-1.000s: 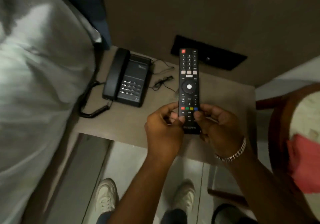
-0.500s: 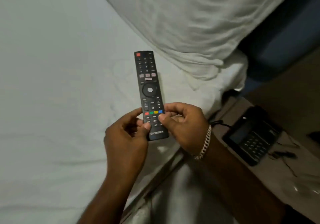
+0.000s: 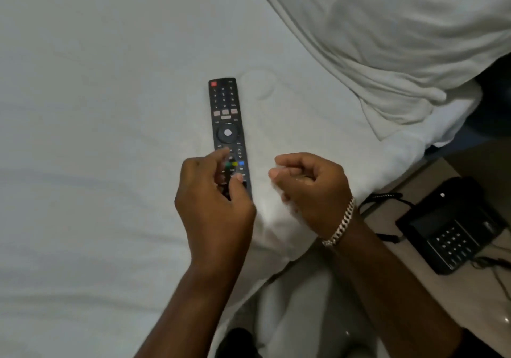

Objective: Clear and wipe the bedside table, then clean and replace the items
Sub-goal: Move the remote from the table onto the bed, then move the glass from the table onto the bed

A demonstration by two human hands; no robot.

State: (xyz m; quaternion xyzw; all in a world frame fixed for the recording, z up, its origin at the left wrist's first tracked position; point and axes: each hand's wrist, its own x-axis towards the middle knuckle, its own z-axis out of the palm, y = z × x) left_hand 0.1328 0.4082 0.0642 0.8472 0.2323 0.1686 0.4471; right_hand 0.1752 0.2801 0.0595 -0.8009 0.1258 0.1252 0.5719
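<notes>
A black remote control (image 3: 225, 114) lies flat on the white bed sheet (image 3: 96, 108), buttons up, its red power button at the far end. My left hand (image 3: 213, 202) covers the remote's near end, with blurred thumb and forefinger still pinching it. My right hand (image 3: 309, 188), with a silver bracelet on the wrist, hovers just right of the remote, apart from it, fingers curled in and holding nothing. The beige bedside table (image 3: 414, 288) shows at the lower right. On it sits a black desk phone (image 3: 453, 227).
A white pillow (image 3: 387, 25) fills the upper right of the bed. The phone's coiled cord (image 3: 384, 197) runs along the mattress edge, and a thin black cable (image 3: 495, 266) lies on the table beside the phone. A dark headboard (image 3: 495, 103) stands behind the pillow.
I turned from the bedside table to the bed while holding the remote in both hands. The remote now rests on the sheet, and my right hand has let go and moved right.
</notes>
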